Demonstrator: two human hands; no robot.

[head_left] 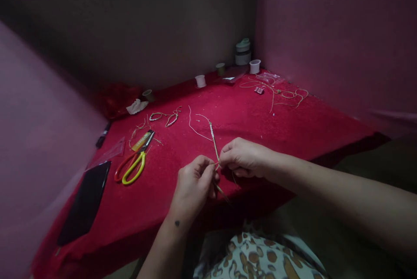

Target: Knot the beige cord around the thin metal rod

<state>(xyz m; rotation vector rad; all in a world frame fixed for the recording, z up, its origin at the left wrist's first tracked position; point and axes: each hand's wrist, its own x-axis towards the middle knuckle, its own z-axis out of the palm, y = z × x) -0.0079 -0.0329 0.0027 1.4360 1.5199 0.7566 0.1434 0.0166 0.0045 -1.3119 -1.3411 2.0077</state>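
Observation:
My left hand (194, 185) and my right hand (243, 157) meet over the near edge of a red cloth-covered table (267, 122). Both pinch a thin braided cord (213, 137), pale and partly woven, which runs away from my fingers across the cloth. Loose cord ends hang down below my left hand (223, 192). Fingers of both hands are closed on the cord.
Two pairs of scissors (135, 164), orange and yellow handled, lie at the left beside a black phone (85, 203). Finished cord pieces (166, 117) lie further back. Small cups (200, 81), stacked tape rolls (243, 51) and tangled cord (283, 93) sit near the walls.

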